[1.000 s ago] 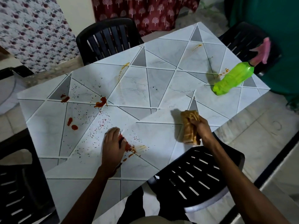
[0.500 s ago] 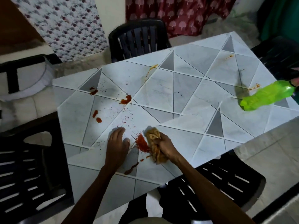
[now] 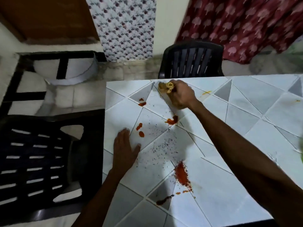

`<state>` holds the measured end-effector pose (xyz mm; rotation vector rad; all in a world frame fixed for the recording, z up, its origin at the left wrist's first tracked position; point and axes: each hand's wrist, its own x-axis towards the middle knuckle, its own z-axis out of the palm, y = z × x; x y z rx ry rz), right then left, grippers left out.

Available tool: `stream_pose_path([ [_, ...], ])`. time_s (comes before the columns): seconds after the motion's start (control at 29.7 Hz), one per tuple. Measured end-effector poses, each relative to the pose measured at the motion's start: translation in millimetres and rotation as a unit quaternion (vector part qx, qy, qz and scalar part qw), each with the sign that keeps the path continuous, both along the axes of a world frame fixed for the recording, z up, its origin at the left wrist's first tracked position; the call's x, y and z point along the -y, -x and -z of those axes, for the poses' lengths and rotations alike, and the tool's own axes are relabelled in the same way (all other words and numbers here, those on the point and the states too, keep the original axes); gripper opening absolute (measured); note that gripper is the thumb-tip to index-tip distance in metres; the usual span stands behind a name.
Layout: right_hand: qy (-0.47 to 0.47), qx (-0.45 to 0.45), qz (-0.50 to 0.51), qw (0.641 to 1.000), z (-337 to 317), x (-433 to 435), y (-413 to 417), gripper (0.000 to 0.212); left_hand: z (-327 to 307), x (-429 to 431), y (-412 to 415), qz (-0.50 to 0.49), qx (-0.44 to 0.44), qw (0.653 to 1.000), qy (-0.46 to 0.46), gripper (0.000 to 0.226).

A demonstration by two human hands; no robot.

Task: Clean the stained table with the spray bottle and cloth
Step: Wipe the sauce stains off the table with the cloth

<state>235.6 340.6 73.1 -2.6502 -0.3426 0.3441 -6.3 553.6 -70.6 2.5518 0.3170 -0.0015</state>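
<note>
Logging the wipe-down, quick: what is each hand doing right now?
Left hand: open, flat on the table, holding nothing.
Right hand: closed around the cloth, at the table's far edge.

The right hand (image 3: 181,94) hides most of the cloth (image 3: 167,87), and a blurred green sliver (image 3: 301,145) is cut by the right edge.

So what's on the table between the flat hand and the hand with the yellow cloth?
In the head view, two small red blobs and dark specks lie between the left hand and the right hand.
</note>
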Motion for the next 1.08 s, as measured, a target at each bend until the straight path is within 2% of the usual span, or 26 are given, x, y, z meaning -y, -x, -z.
stream_pose_path([
  [0.07, 0.041, 0.022, 0.004, 0.999, 16.3, -14.8, -38.0, 0.029, 4.6, -7.7, -0.2, 0.006, -0.005, 1.000, -0.011, 0.087],
  [0.17, 0.055, -0.015, 0.023, 0.998, 42.2, -31.3, -66.3, 0.034, 9.3, -14.5, 0.8, 0.020, -0.016, 0.999, -0.028, 0.086],
  [0.24, 0.051, -0.034, -0.002, 0.998, 56.6, -41.5, -61.7, 0.044, 10.8, -16.0, -0.3, 0.022, -0.027, 0.999, -0.027, 0.086],
  [0.37, 0.123, -0.027, -0.061, 0.990, 82.4, -50.1, -25.1, 0.065, 8.6, -12.7, -1.3, 0.014, -0.031, 0.999, -0.014, 0.085],
  [0.51, 0.085, -0.027, -0.102, 0.991, 99.9, -40.8, 29.4, 0.049, 6.8, -12.8, -0.2, 0.017, -0.021, 0.999, -0.018, 0.084],
  [0.61, 0.115, -0.060, -0.127, 0.983, 96.1, -27.1, 92.0, 0.056, 4.6, -13.2, 1.9, 0.026, -0.022, 0.999, -0.026, 0.085],
  [0.81, 0.075, -0.133, -0.139, 0.978, 94.0, 13.0, 180.4, 0.056, 1.7, -9.0, -0.9, 0.020, -0.041, 0.999, -0.019, 0.087],
  [0.88, 0.045, -0.141, -0.143, 0.979, 84.9, 21.1, 189.1, 0.056, 0.2, -6.6, -0.6, 0.016, -0.043, 0.999, -0.020, 0.088],
  [1.01, -0.009, -0.107, -0.113, 0.988, 47.2, 29.6, 160.3, 0.032, 1.2, -4.4, 0.4, 0.016, -0.044, 0.998, -0.038, 0.087],
  [1.08, -0.061, -0.082, -0.065, 0.993, 23.4, 31.6, 132.2, 0.034, 2.2, -4.3, 1.1, 0.015, -0.047, 0.998, -0.036, 0.087],
])
